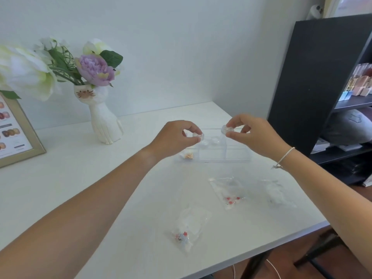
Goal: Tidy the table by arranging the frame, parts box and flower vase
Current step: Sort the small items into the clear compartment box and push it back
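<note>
Working over clear acrylic parts box (pixel 217 152), sitting mid-table toward right edge of white table (pixel 80 178). Left hand (pixel 173 137) pinching small clear round pot (pixel 198 136) between thumb and fingertips, held just above box's left end. Right hand (pixel 255 133) likewise clamped on second small clear pot (pixel 227 129), raised above box's right half. Hands well apart, each closed on own pot.

Judging step: seating pots into box compartments. Keeping pots level, lowering straight down, since two more clear pots (pixel 210 140) already sitting inside between the hands; best avoiding knocking those. Clear on clear: compartment walls hard to read, so feeling for the slot rather than trusting sight. Cannot tell whether held pots are lidded.

Noting small gold-coloured bits (pixel 188 156) in box's near-left compartment.

Around: white cat-faced ceramic vase (pixel 104 119) with purple and white artificial flowers (pixel 94 69) standing upright at back left, well apart from box. Gold-rimmed picture frame (pixel 22 135) leaning at far left edge, partly cut off. Three clear plastic bags lying loose near front: one with red-and-blue pieces (pixel 185 232), one with red pieces (pixel 229 194), one crumpled (pixel 278 194). Nothing blocking box. Black shelving unit (pixel 314 77) standing beside table at right.
</note>
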### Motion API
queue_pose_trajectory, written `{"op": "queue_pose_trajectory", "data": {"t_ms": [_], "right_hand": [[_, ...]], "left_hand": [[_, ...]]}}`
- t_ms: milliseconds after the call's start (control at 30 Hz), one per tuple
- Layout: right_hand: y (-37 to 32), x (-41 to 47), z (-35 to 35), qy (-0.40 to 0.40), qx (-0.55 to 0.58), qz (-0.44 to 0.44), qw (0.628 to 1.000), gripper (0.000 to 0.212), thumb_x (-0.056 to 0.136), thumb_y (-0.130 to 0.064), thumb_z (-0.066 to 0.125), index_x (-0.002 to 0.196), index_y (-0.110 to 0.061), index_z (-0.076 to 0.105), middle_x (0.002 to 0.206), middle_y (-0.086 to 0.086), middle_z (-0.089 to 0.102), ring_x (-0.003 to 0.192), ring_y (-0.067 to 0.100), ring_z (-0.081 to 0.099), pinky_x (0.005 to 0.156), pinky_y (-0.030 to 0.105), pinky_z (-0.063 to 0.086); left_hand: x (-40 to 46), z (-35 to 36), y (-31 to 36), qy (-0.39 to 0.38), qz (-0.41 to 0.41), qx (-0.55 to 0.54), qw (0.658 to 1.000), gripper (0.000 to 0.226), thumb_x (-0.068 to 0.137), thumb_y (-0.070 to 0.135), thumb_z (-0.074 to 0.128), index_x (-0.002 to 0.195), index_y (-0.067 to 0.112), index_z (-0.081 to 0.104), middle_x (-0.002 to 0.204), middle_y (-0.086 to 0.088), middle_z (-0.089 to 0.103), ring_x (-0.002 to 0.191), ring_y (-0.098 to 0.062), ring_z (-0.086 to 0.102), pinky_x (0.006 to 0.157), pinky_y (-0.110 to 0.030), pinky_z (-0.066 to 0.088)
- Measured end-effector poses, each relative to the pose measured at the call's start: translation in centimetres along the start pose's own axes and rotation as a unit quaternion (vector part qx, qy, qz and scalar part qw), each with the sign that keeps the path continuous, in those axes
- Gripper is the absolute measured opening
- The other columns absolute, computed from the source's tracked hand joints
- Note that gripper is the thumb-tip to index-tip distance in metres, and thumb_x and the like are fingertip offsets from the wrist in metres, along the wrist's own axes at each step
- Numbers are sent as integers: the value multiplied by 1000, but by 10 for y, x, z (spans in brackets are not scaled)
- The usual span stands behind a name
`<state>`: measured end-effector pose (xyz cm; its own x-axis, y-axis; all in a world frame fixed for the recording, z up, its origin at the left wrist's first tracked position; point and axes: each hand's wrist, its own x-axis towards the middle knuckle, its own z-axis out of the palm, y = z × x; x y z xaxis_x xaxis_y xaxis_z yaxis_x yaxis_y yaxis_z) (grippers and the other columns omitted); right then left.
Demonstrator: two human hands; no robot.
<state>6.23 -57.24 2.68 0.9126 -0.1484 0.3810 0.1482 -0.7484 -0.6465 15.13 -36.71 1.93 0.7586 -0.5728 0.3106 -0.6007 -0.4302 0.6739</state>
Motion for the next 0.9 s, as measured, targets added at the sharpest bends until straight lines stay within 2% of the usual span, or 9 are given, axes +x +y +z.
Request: {"op": "queue_pose_trajectory", "data": {"t_ms": [100,167,267,367,400,500,633,733,900], "right_hand": [[6,2,-4,-1,8,7,1000,8,80,-33,64,81,-34,57,86,-24,57,63,7,48,53,0,36],[10,3,-5,-1,15,11,1000,11,80,-33,65,77,-37,56,84,-24,57,61,7,48,52,0,36],[16,4,-7,1,23,20,1000,9,80,-34,66,77,-36,58,79,-22,57,55,3,47,48,1,35],[21,7,-9,-1,31,25,999,11,79,-35,67,74,-37,57,76,-21,57,48,-8,46,44,1,33],[22,7,-9,-1,33,26,999,11,79,-35,67,74,-37,57,76,-21,57,47,-9,46,44,1,33],[26,9,-7,-6,34,25,999,11,79,-34,67,75,-37,57,80,-21,59,52,-2,48,44,1,33],[30,11,-4,-15,31,26,999,8,79,-33,66,77,-33,58,87,-20,60,57,7,45,46,1,34],[30,12,-2,-17,34,25,999,8,79,-33,67,77,-31,59,86,-20,60,52,3,45,46,1,34],[28,14,-1,-16,43,24,999,10,79,-34,67,80,-26,62,85,-19,60,45,-6,43,47,1,34]], "left_hand": [[19,7,3,-48,-1,50,998,4,79,24,67,81,27,66,96,8,65,57,17,47,54,0,33],[30,12,3,-77,-2,78,994,7,79,24,67,85,22,68,100,4,66,59,21,46,56,1,33],[44,17,4,-122,-5,122,985,12,79,22,67,90,18,69,103,1,65,72,10,52,59,-3,37],[55,21,7,-159,-16,153,975,13,78,19,67,90,16,69,103,-1,64,87,-9,57,73,-19,43],[58,22,8,-171,-22,163,971,12,78,18,67,90,16,68,101,0,64,89,-12,58,73,-21,44],[64,25,8,-204,-36,192,959,8,77,17,66,86,16,67,93,5,62,80,-9,55,63,-17,40],[70,29,9,-225,-38,227,947,12,76,17,66,87,13,67,92,3,62,78,-12,53,64,-21,41],[71,29,10,-233,-39,247,940,14,75,20,68,88,13,67,97,0,64,85,-15,55,74,-27,44],[72,25,12,-255,-52,233,937,21,73,27,72,88,12,69,92,3,65,83,-12,55,72,-23,42]]}}
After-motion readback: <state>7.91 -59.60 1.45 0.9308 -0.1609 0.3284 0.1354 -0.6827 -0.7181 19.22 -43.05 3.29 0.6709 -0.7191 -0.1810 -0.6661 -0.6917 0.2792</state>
